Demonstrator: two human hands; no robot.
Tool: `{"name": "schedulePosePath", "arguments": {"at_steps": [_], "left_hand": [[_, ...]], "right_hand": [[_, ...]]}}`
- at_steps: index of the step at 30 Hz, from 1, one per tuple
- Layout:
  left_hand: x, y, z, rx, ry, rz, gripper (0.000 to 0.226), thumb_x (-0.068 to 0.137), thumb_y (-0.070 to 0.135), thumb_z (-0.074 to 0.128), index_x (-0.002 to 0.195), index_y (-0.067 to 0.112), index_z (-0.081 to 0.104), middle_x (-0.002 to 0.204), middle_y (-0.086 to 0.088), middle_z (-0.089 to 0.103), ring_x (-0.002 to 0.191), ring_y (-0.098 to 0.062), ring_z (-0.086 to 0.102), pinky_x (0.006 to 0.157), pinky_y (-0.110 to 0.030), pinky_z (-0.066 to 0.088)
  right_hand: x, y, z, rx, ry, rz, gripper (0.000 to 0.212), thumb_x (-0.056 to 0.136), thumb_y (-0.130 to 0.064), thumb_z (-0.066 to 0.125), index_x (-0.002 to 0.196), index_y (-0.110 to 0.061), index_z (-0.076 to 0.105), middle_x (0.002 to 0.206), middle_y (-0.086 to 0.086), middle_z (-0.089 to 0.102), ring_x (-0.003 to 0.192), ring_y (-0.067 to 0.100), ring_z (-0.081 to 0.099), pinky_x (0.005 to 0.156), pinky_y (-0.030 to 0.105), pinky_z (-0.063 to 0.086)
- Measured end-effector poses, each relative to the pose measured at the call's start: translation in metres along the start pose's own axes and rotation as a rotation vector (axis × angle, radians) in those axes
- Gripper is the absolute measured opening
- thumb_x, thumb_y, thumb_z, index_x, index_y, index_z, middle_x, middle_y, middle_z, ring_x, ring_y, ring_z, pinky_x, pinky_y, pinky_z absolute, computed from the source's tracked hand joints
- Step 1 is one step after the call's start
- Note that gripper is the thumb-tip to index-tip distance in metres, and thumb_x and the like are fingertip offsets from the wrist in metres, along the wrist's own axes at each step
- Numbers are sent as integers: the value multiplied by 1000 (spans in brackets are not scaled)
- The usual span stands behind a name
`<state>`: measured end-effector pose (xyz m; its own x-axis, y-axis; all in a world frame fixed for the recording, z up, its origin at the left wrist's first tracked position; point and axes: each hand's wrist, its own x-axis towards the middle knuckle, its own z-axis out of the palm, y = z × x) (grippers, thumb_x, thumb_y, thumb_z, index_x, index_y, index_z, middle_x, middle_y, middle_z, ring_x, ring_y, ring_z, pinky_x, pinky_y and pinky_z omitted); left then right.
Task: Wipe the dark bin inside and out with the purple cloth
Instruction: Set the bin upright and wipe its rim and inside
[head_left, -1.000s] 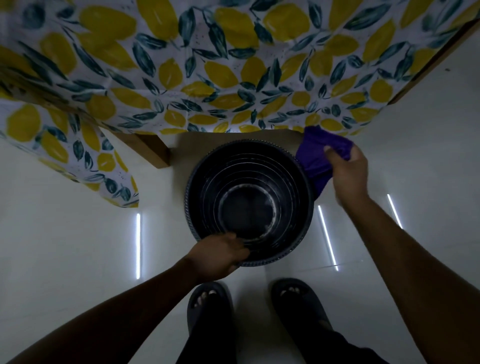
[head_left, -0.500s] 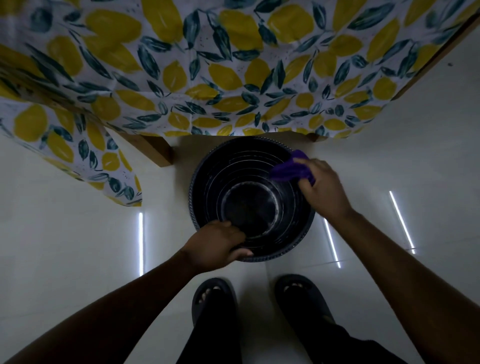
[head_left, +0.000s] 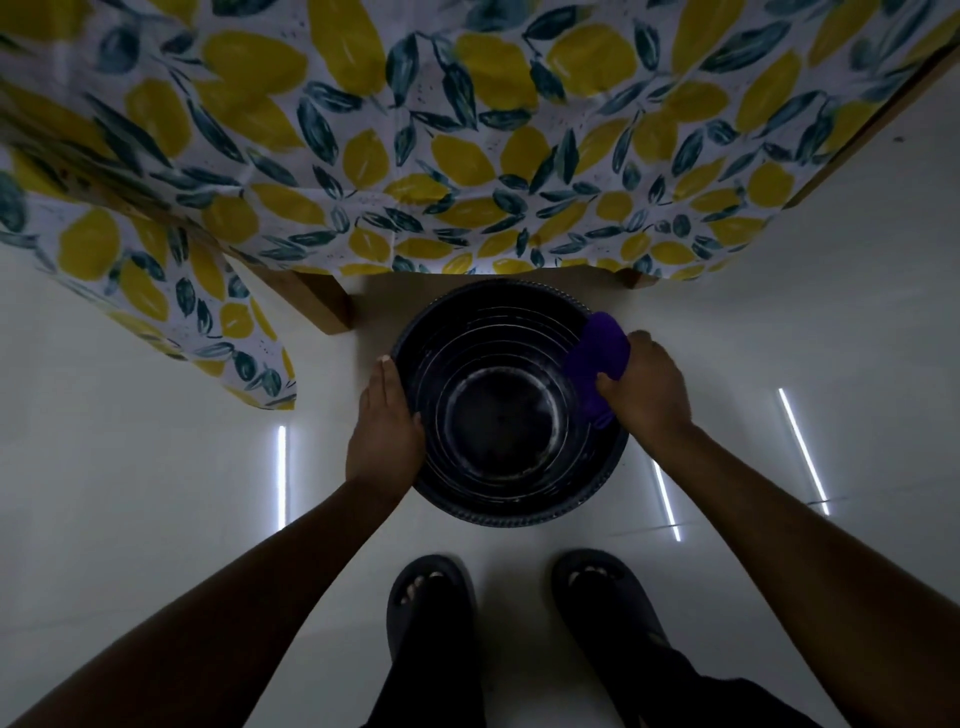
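The right hand (head_left: 647, 392) grips the bunched purple cloth (head_left: 597, 364), pressing it against the inner wall at the right rim of the dark bin (head_left: 506, 499). The left hand (head_left: 384, 431) lies flat and open-fingered against the bin's left outer side. The bin stands on the pale floor (head_left: 130, 493) between both hands, just before a table draped in a lemon-print tablecloth (head_left: 415, 145), with the person's dark slippers (head_left: 431, 597) near its closer edge.

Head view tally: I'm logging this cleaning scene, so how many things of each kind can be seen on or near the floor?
Dark bin: 1
Purple cloth: 1
Hands: 2, left hand and right hand
Dark slippers: 2, and
Lemon-print tablecloth: 1
Wooden table legs: 2, and
Total: 9
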<state>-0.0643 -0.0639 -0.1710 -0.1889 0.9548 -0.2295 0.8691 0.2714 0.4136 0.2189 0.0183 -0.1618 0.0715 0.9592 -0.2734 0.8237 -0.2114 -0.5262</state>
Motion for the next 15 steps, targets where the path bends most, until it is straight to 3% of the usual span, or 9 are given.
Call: {"name": "schedulePosePath", "arguments": {"at_steps": [4,11,15], "left_hand": [[9,-3,-6,11,-10,50,70,96,22,46,152,7,7,159,-13,16,145,-30,20,114,-41,28],[13,-4,-2,-1,20,53,69,96,29,46,151,11,11,158,-11,21,143,-28,27,114,-42,33],[21,-2,-12,-15,80,26,54,90,28,53,137,10,35,133,-13,49,120,-28,50,94,-43,51]], "right_hand": [[-9,3,4,-16,62,46,31,84,-23,65,104,-5,49,97,17,59,82,32,59,64,34,45],[-10,4,9,-27,76,78,31,86,-25,63,107,-6,50,99,16,60,80,26,56,62,31,40],[-3,3,-3,-31,-30,126,50,83,-49,64,107,-8,50,102,11,62,89,29,61,70,39,51]]}}
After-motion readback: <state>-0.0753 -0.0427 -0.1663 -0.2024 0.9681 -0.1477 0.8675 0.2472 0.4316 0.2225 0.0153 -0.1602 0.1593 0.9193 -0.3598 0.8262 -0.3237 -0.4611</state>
